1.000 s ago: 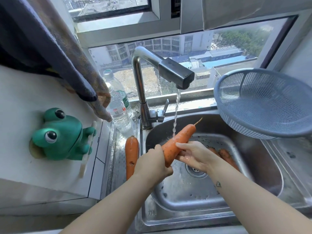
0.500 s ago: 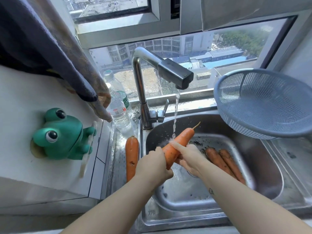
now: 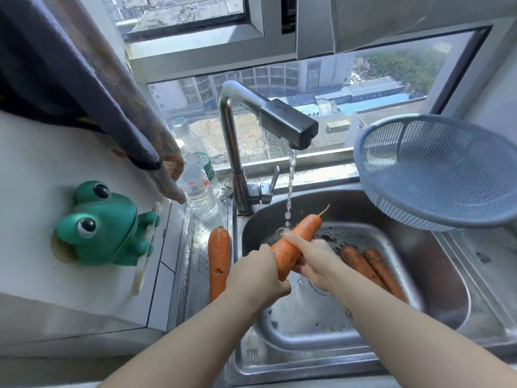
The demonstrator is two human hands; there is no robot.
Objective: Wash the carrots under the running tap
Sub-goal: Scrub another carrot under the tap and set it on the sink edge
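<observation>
An orange carrot [image 3: 303,233] is held slanted over the steel sink [image 3: 447,298], its thin tip up and to the right. Water falls from the tap [image 3: 288,126] onto its middle. My left hand [image 3: 258,275] grips the thick lower end. My right hand [image 3: 313,260] wraps round the carrot's middle, fingers on top where the water lands. Two dirty carrots [image 3: 372,266] lie in the basin to the right of my hands. Another carrot [image 3: 219,259] lies on the ledge left of the basin.
A blue mesh colander [image 3: 436,169] rests tilted on the sink's right rim. Two water bottles [image 3: 195,177] stand behind the tap's left side. A green frog holder [image 3: 103,225] is stuck on the white wall at left, beneath a hanging cloth [image 3: 120,113].
My right hand slid from under the carrot's lower part up over its middle, into the water stream. The carrot dipped slightly lower. The two carrots in the basin came into view.
</observation>
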